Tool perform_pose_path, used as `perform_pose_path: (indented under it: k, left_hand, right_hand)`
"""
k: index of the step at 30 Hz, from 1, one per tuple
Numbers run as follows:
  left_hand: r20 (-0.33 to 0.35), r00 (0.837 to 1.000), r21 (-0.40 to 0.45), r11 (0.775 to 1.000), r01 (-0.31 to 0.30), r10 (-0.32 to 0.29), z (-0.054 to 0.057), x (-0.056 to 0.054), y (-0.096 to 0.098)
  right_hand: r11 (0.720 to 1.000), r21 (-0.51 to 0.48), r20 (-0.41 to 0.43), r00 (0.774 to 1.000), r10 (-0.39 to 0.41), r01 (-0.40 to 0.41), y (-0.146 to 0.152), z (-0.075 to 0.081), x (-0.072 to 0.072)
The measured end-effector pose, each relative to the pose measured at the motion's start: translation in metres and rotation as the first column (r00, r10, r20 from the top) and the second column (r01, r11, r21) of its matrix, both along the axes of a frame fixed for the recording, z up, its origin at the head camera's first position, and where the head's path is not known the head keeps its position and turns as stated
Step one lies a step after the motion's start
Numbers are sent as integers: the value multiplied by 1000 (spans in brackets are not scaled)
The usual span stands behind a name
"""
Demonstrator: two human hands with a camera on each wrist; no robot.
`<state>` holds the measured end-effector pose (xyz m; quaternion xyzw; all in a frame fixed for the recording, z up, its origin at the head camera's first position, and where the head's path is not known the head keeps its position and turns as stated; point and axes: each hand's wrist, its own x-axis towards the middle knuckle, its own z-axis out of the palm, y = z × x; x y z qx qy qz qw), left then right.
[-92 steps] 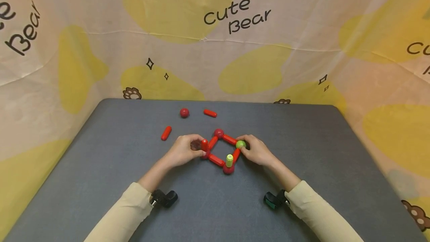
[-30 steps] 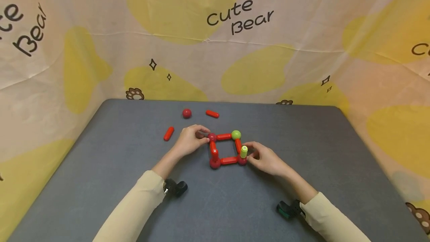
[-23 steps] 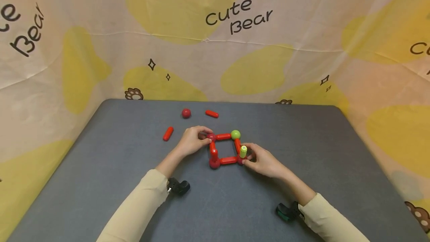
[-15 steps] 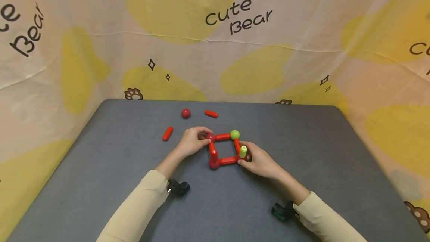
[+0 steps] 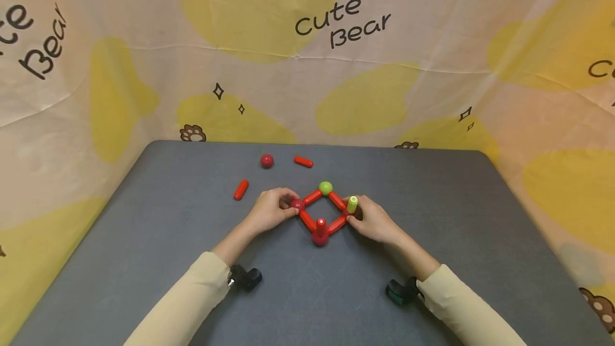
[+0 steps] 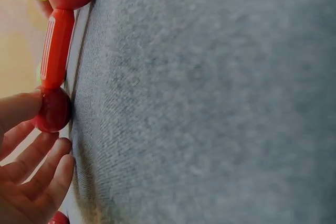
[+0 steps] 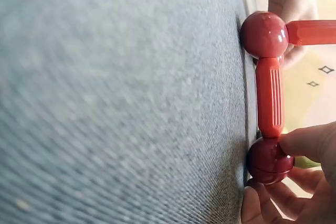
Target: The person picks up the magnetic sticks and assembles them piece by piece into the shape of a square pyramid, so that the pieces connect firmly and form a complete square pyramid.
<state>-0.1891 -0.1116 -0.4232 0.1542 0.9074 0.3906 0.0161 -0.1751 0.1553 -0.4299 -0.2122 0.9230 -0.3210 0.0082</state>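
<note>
Leftmost, a loose red stick (image 5: 241, 190) slants away, beyond and left of the diamond frame (image 5: 308, 221), nearer the left hand (image 5: 270, 210). That hand's grip, closed to a ball's width, pinches the frame's left ball (image 5: 298, 205), just right of the palm. A loose red ball (image 5: 267, 161) and second stick (image 5: 303, 162) lie beyond the frame. A red post (image 5: 321, 226) stands at its near corner, a green ball (image 5: 325, 188) at its far one. The right hand (image 5: 376, 220) likewise pinches the frame's right ball (image 7: 270, 161), under an upright yellow-green post (image 5: 353, 204).
</note>
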Motion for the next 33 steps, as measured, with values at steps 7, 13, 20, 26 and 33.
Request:
perform_pose_path:
  k: [7,13,20,26,33]
  left_hand:
    - [13,1000,-31,999,26,-26,1,8,-3]
    - [14,999,-52,998,37,-36,2,15,-4]
    - [16,998,-54,997,57,-56,2,16,-5]
    - [9,999,-9,999,46,-46,5,13,-14]
    - [-51,996,58,996,-70,73,13,2,-32]
  right_hand:
    - [999,-35,23,1000,9,-8,0,1,-7]
    - [999,-34,62,998,5,-3,0,0,-10]
    - [1000,-27,66,998,4,-2,-1,0,-10]
    - [999,-34,68,998,10,-8,-1,2,-9]
    - [999,-36,71,997,15,-12,0,2,-9]
